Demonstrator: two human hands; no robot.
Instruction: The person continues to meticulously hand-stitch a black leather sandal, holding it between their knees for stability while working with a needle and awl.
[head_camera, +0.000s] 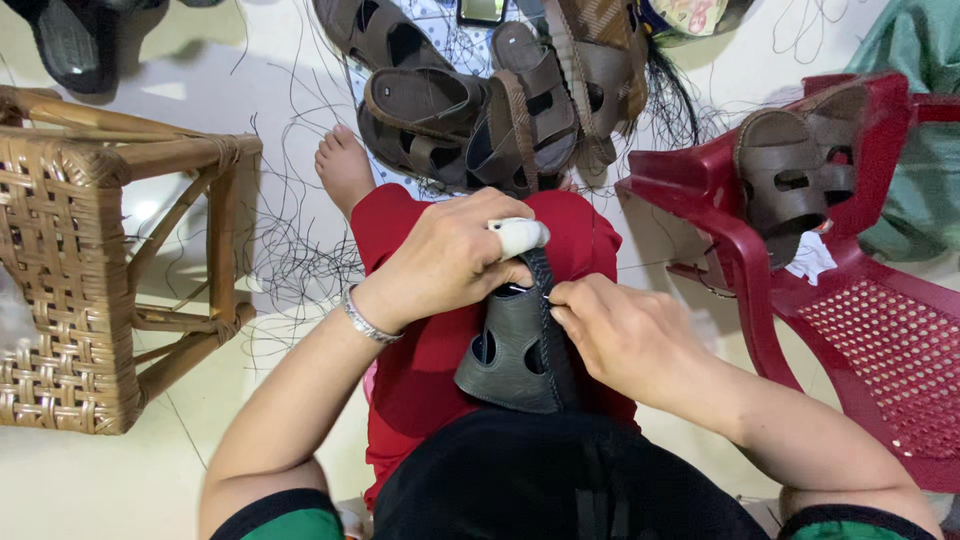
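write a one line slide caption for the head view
Left hand, one finger taped white, and right hand grip a dark sandal on a red-clad lap, brown sandals piled beyond.

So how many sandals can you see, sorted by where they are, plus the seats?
Sandal held in the hands: 1
Brown sandals piled on the floor: about 5, since they overlap
Brown sandal on the red chair: 1
Dark sandal at the top left: 1
Wicker stool: 1
Red plastic chair: 1
Total: about 10

A pale glossy floor (200, 80), seemingly tiled, holds a wicker stool (70, 270) and a red plastic chair (880, 350).
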